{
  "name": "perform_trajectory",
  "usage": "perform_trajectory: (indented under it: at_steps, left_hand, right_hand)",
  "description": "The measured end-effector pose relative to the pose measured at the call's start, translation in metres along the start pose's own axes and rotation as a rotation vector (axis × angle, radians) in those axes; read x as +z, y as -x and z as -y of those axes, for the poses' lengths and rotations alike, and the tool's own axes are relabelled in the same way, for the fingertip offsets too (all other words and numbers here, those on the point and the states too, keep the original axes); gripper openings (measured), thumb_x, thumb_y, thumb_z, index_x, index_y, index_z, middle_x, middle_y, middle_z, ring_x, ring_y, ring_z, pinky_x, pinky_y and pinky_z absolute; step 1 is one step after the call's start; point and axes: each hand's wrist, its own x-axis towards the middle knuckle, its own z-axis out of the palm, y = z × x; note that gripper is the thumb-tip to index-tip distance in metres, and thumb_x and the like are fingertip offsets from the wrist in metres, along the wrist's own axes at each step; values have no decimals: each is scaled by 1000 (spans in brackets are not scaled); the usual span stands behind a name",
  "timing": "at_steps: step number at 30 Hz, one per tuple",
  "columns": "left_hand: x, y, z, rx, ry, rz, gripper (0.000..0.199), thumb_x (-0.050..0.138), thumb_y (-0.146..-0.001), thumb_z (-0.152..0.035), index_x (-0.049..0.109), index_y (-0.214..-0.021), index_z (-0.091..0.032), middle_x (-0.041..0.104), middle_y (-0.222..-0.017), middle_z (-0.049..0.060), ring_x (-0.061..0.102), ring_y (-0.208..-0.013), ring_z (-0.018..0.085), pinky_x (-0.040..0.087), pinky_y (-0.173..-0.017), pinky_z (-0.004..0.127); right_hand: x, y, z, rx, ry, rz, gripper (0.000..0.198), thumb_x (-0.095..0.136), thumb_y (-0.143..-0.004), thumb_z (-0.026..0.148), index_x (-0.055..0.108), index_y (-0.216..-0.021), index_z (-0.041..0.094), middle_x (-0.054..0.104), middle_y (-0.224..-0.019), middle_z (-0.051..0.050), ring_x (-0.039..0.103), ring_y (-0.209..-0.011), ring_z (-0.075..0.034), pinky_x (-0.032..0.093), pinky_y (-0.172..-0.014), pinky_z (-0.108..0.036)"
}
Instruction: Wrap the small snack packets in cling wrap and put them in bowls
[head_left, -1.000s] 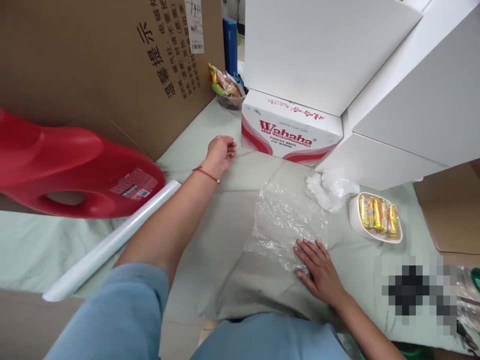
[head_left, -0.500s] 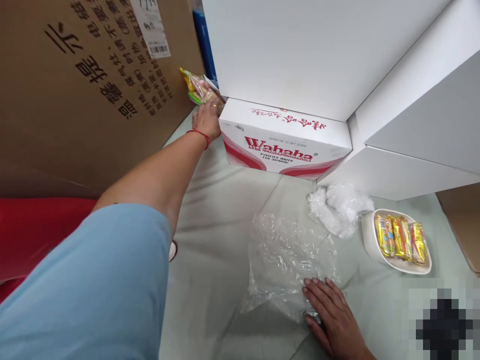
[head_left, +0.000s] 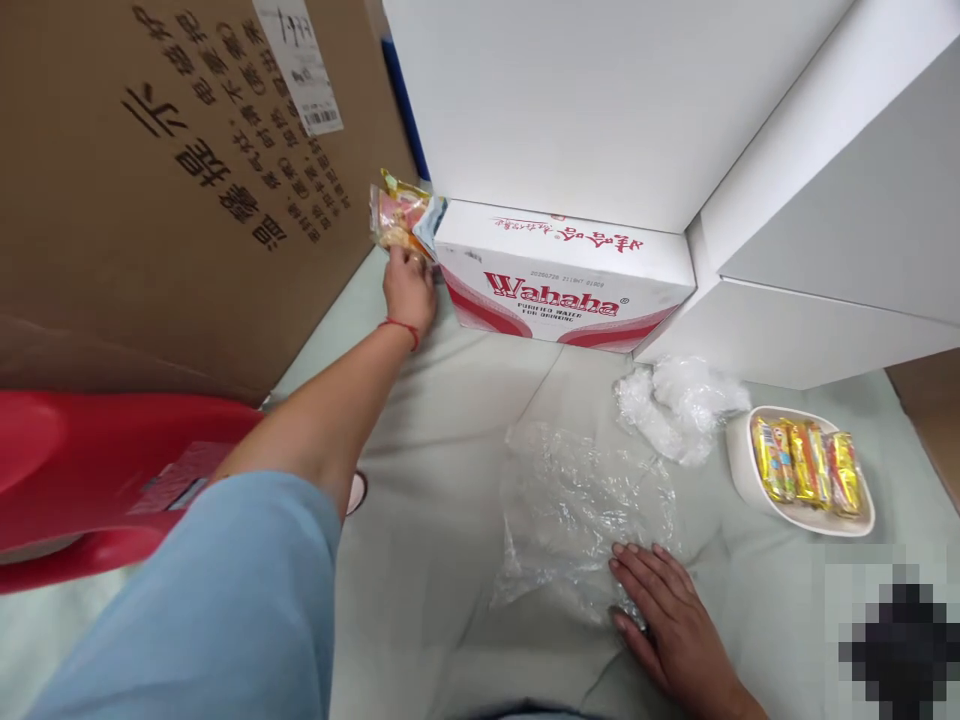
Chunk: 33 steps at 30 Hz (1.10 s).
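Observation:
My left hand (head_left: 410,292) reaches far forward, its fingers closed on the near edge of a colourful plastic snack packet (head_left: 401,217). The packet lies in the gap between the large brown carton and the white Wahaha water box (head_left: 566,285); its contents are hard to make out. Low on the right, my right hand (head_left: 671,625) rests flat with fingers stretched out, touching the edge of a clear plastic bag (head_left: 585,510) spread on the pale green sheet (head_left: 420,600). Crumpled clear plastic (head_left: 686,405) sits beyond it.
A white bin (head_left: 750,475) with several yellow snack packs (head_left: 802,460) stands at the right. White cabinets (head_left: 585,100) rise behind the water box. The brown carton (head_left: 247,320) walls off the left, with a red plastic object (head_left: 112,430) below it.
My left hand has drawn back slightly toward me, and the snack packet has come with it, showing more of its front. My right hand has stayed in place on the plastic bag.

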Motion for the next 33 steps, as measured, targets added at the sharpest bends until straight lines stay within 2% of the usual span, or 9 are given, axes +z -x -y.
perform_trajectory:
  at_steps: [3, 9, 13, 16, 20, 21, 25, 29, 33]
  left_hand:
    - [-18, 47, 3, 139, -127, -40, 15, 64, -89, -21, 52, -80, -22, 57, -115, 11, 54, -124, 26, 41, -107, 32]
    - [-65, 156, -10, 178, -368, 5, 11, 58, -94, -25, 58, -83, -22, 57, -103, 11, 57, -108, 30, 41, -109, 44]
    - [-88, 234, -32, 178, -240, 80, 9, 66, -92, -28, 69, -84, -24, 63, -101, 9, 59, -107, 31, 43, -109, 42]
    - [-81, 274, -59, 139, -2, 82, 2, 76, -86, -26, 75, -86, -27, 67, -104, 8, 61, -110, 29, 46, -107, 37]
    - [-39, 282, -94, -218, 473, -26, 14, 74, -91, -21, 69, -77, -22, 63, -85, 3, 60, -82, 17, 49, -74, 22]
    - [-27, 277, -101, -384, 641, -68, 22, 71, -93, -21, 64, -73, -21, 58, -75, 0, 54, -69, 13, 44, -63, 20]
    - [6, 254, -118, -583, 833, -74, 32, 53, -98, -12, 46, -68, -21, 40, -58, -7, 30, -45, 7, 25, -44, 17]
    - [-4, 246, -132, -670, 988, -6, 33, 47, -88, 4, 38, -68, -21, 33, -55, -9, 24, -40, 4, 24, -42, 14]
    - [-28, 278, -142, -675, 1106, 43, 29, 47, -88, 5, 44, -72, -20, 42, -59, -7, 31, -42, 3, 28, -40, 11]
  right_hand:
    - [3, 2, -1, 12, -6, -13, 71, 64, -103, 35, 38, -169, 29, 63, -156, -8, 65, -138, -30, 52, -116, -56]
    - [6, 0, 0, 11, -39, -61, 59, 62, -105, 35, 48, -162, 27, 64, -155, -8, 63, -139, -29, 49, -119, -56]
    - [6, -2, 1, 23, -64, -72, 52, 60, -106, 36, 55, -157, 27, 63, -156, -9, 62, -140, -30, 47, -121, -58]
    - [6, -3, 1, 23, -67, -67, 49, 59, -107, 37, 58, -154, 24, 63, -156, -11, 60, -141, -30, 46, -121, -60]
    - [7, -4, 2, 22, -65, -84, 48, 58, -107, 36, 59, -153, 23, 64, -155, -12, 59, -142, -30, 45, -123, -60]
    - [7, -5, 2, 24, -64, -88, 48, 58, -107, 35, 59, -154, 24, 64, -154, -12, 59, -142, -30, 45, -123, -60]
    - [7, -6, 4, 36, -60, -90, 49, 58, -106, 34, 60, -154, 24, 63, -155, -13, 59, -142, -30, 45, -123, -61]
    - [8, -5, 4, 53, -66, -84, 47, 58, -106, 34, 63, -151, 21, 62, -156, -13, 58, -143, -31, 45, -123, -60]
    - [11, -4, 1, 67, -119, -93, 46, 56, -108, 37, 63, -150, 21, 62, -156, -13, 58, -144, -30, 44, -123, -60]
